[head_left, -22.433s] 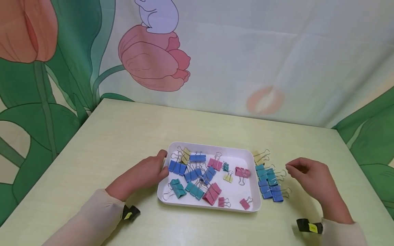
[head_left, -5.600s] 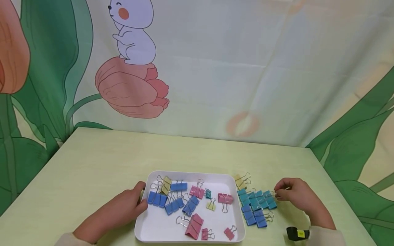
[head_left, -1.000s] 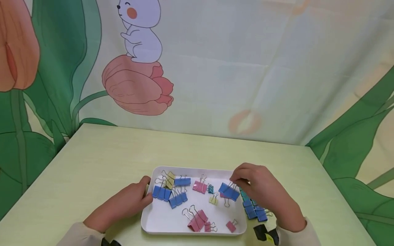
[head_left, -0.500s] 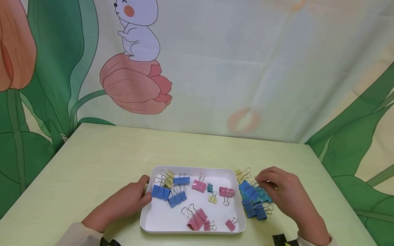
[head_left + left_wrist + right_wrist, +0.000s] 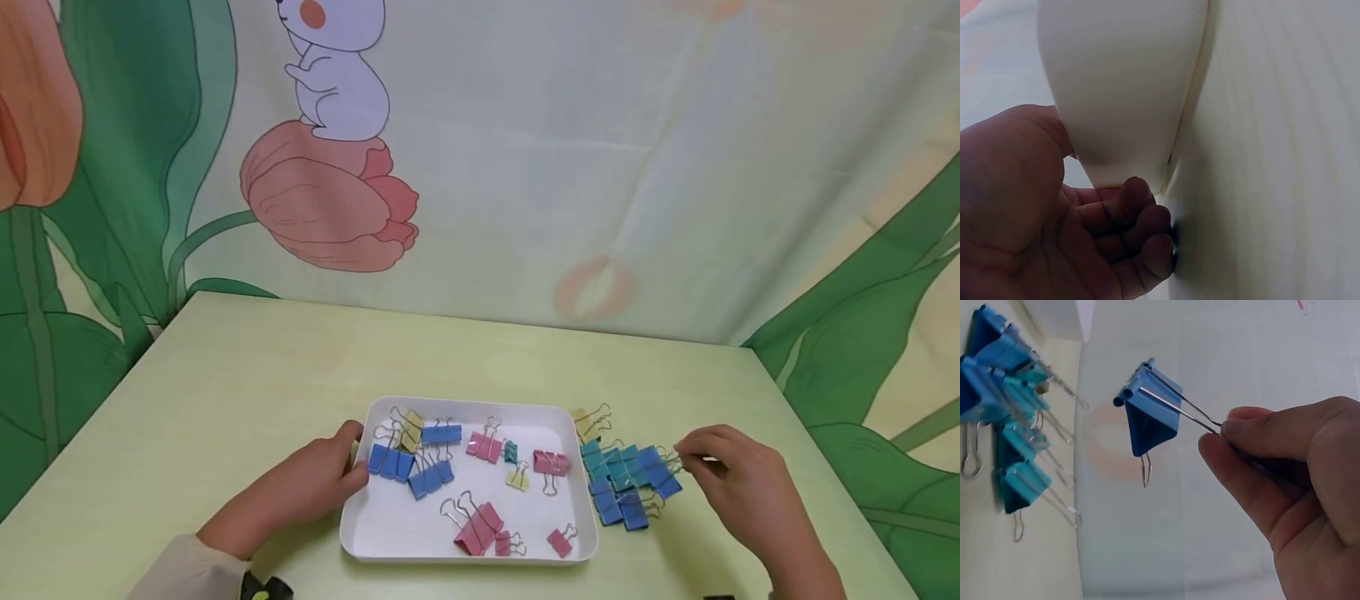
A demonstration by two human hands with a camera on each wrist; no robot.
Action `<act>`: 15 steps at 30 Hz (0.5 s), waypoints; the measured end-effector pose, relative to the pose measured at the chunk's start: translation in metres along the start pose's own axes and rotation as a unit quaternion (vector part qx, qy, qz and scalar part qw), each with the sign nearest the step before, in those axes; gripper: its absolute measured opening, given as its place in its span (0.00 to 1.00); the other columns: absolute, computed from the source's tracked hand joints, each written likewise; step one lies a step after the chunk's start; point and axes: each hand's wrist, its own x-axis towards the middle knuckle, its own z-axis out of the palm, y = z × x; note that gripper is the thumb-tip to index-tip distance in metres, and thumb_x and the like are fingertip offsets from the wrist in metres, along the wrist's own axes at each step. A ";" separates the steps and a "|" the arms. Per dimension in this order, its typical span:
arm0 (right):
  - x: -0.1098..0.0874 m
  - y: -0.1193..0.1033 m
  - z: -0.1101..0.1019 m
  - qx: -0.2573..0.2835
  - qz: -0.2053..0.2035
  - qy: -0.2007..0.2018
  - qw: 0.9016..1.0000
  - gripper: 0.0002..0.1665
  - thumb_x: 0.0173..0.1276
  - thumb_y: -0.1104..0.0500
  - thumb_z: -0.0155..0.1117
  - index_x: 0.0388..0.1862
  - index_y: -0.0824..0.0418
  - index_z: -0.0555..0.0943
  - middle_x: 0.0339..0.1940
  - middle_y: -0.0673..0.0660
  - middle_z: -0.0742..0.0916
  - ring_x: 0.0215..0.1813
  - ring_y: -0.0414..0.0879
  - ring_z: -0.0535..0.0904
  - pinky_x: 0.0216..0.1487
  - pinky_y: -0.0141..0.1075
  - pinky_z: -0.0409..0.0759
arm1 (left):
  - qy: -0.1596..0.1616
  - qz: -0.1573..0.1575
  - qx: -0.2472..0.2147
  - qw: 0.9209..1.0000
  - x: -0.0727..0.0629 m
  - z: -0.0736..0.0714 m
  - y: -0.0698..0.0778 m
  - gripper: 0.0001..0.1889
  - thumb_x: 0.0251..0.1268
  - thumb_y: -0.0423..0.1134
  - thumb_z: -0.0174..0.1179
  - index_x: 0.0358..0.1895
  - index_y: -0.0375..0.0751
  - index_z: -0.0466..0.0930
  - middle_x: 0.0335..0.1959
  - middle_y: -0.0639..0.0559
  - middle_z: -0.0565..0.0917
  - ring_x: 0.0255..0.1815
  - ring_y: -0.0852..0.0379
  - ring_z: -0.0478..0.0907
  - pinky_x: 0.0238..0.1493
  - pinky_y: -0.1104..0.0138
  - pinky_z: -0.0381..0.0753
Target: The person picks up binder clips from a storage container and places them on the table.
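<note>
My right hand pinches a blue binder clip by its wire handle, between thumb and index finger. In the right wrist view that clip hangs apart from the other clips, tilted. Beside the tray's right edge lies a group of binder clips: yellow ones at the back, teal ones in the middle, blue ones in front. My left hand holds the left end of the white tray; in the left wrist view its fingers curl against the tray wall.
Inside the tray are blue clips, a yellow clip, pink clips, a small teal clip and a small yellow clip. A printed curtain hangs behind the pale table.
From above the tray, my right hand has carried the blue clip rightward past the teal ones. Over the longer span, teal and blue clips have left the tray and the group beside it has grown.
</note>
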 end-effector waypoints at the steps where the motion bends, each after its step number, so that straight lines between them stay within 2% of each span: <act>1: -0.002 0.002 0.000 0.001 0.010 -0.001 1.000 0.12 0.55 0.69 0.70 0.33 0.53 0.86 0.38 0.48 0.86 0.34 0.44 0.85 0.35 0.32 0.82 | 0.000 0.002 0.001 1.000 0.001 0.000 0.000 0.22 0.64 0.41 0.51 0.59 0.35 0.64 0.20 0.54 0.73 0.20 0.59 0.68 0.25 0.66 0.67; 9: -0.014 0.018 0.006 0.001 0.043 0.023 0.999 0.11 0.54 0.70 0.70 0.33 0.57 0.86 0.37 0.51 0.87 0.34 0.48 0.86 0.33 0.33 0.82 | -0.004 0.006 -0.001 1.000 0.003 0.000 -0.001 0.21 0.64 0.41 0.51 0.58 0.35 0.64 0.21 0.54 0.73 0.20 0.59 0.68 0.24 0.66 0.67; 15: -0.017 0.025 0.010 0.001 0.069 0.022 0.997 0.09 0.56 0.71 0.68 0.33 0.60 0.86 0.37 0.55 0.87 0.34 0.51 0.85 0.32 0.37 0.83 | -0.007 -0.001 -0.005 1.000 0.001 -0.001 -0.001 0.22 0.65 0.41 0.51 0.59 0.35 0.64 0.22 0.54 0.74 0.20 0.59 0.69 0.24 0.66 0.68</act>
